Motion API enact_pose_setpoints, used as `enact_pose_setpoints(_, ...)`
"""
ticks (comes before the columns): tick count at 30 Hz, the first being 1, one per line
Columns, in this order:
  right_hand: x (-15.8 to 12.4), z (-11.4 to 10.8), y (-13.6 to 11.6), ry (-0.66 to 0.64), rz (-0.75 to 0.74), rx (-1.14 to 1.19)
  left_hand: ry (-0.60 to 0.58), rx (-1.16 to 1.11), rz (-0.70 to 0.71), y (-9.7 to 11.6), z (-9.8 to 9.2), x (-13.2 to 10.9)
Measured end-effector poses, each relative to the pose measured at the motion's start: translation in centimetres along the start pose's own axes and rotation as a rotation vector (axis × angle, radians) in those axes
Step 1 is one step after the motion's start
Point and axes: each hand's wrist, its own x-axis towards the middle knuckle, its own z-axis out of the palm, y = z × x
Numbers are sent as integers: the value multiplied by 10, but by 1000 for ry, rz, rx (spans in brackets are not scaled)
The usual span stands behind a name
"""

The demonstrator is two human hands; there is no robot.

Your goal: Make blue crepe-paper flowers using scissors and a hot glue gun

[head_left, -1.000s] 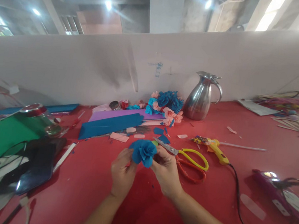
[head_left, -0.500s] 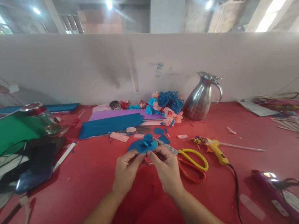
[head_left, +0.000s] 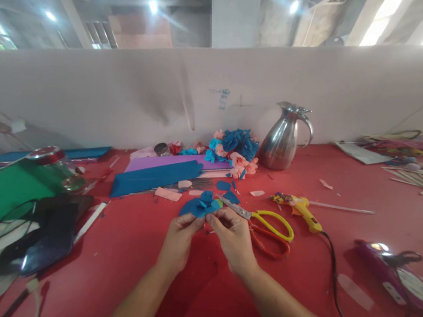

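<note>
A blue paper flower point(head_left: 206, 203) with ruffled petals is held up between my two hands over the red table. My left hand point(head_left: 181, 234) pinches its lower left side between thumb and fingers. On the other side, my right hand point(head_left: 236, 236) grips the lower right edge, its thumb close to the left thumb. A small green bit shows behind the flower's right side. Scissors point(head_left: 272, 225) with yellow and red handles lie just right of my right hand, their blades pointing toward the flower. Blue paper scraps point(head_left: 230, 197) lie beyond the fingers.
A yellow glue gun point(head_left: 307, 214) lies to the right, its cord trailing forward past a purple device point(head_left: 397, 276). Behind are blue paper strips point(head_left: 155, 177), finished paper flowers point(head_left: 240, 144) and a metal jug point(head_left: 283, 139). Leftward are a glass jar point(head_left: 56, 167) and a phone point(head_left: 52, 247).
The flower has tilted and shifted slightly left and down in my hands, and the green bit behind it has come into view. Both hands keep their pinch.
</note>
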Motion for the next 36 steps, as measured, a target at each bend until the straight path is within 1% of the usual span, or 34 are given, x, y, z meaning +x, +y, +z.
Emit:
enact_pose_setpoints(2, 0, 0, 0, 5, -56, -101, 12, -2, 17, -1, -1, 1)
enact_pose_setpoints(5, -3, 1, -2, -4, -151, -239, 65, 6, 42, -2, -2, 2)
enact_pose_setpoints(7, -7, 3, -4, -35, -205, -329, 85, -1, 43, -2, -2, 3)
enact_pose_setpoints(10, -12, 5, -4, -99, -268, -434, 66, -30, 40, 0, -1, 3)
enact_pose_setpoints(14, -14, 5, -1, -140, -331, -511, 55, -45, 52, 0, -2, 3)
enact_pose_setpoints(21, -16, 4, 3, -192, -371, -725, 108, 38, 24, 2, -3, 1)
enact_pose_setpoints(24, -17, 3, 4, -194, -387, -746, 116, 43, 27, 3, -3, 1)
enact_pose_setpoints(29, -15, 2, 1, -132, -436, -713, 112, 29, 32, 1, -3, 0)
enact_pose_setpoints(32, -14, 2, 1, -117, -430, -702, 125, 18, 32, 1, -3, 0)
enact_pose_setpoints(36, -15, 2, 4, -131, -417, -691, 131, -9, 22, 2, -3, 1)
